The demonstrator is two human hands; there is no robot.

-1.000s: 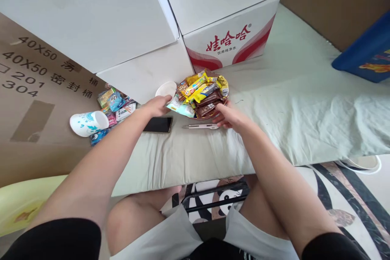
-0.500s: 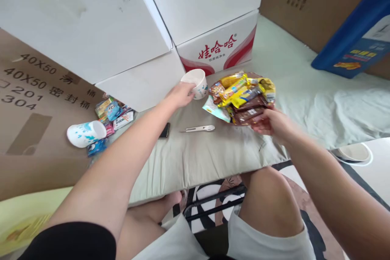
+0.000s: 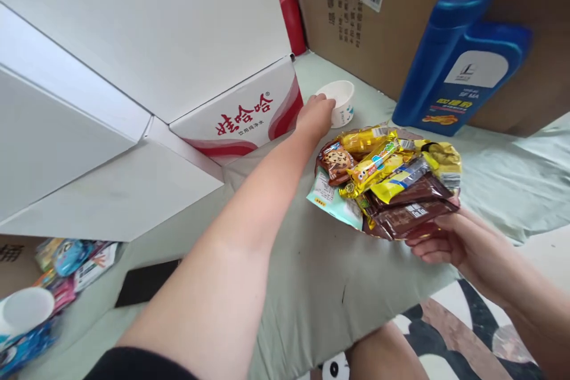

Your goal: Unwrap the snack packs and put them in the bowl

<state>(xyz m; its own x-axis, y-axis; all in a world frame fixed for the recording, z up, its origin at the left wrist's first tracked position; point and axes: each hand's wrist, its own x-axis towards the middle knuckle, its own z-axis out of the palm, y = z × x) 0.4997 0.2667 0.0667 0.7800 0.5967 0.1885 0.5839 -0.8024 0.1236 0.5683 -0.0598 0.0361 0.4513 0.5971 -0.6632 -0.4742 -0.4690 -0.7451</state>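
My left hand [image 3: 315, 116] is closed on the near rim of a white paper cup [image 3: 344, 114] with a blue-green print. The cup stands upright just behind a plate heaped with packaged snacks. My right hand [image 3: 439, 243] grips the near right edge of that plate [image 3: 401, 236], fingers underneath. Most of the plate is hidden by its load. On it lie a brown cookie packet [image 3: 337, 161], yellow wrapped bars [image 3: 376, 166], dark brown packets [image 3: 414, 211] and a pale green packet [image 3: 333, 199].
Beyond the plate stand a blue bottle [image 3: 458, 65], a red bottle [image 3: 289, 12] and a large cardboard box [image 3: 356, 6]. White cartons [image 3: 249, 116] rise at the left. On the cloth-covered surface [image 3: 307, 273] lie a black phone [image 3: 145, 282], colourful packets [image 3: 66, 258] and another white cup [image 3: 27, 312].
My left hand has carried the cup right, from in front of the carton to behind the plate. My view has turned right. The white utility knife no longer shows. My right hand keeps the plate.
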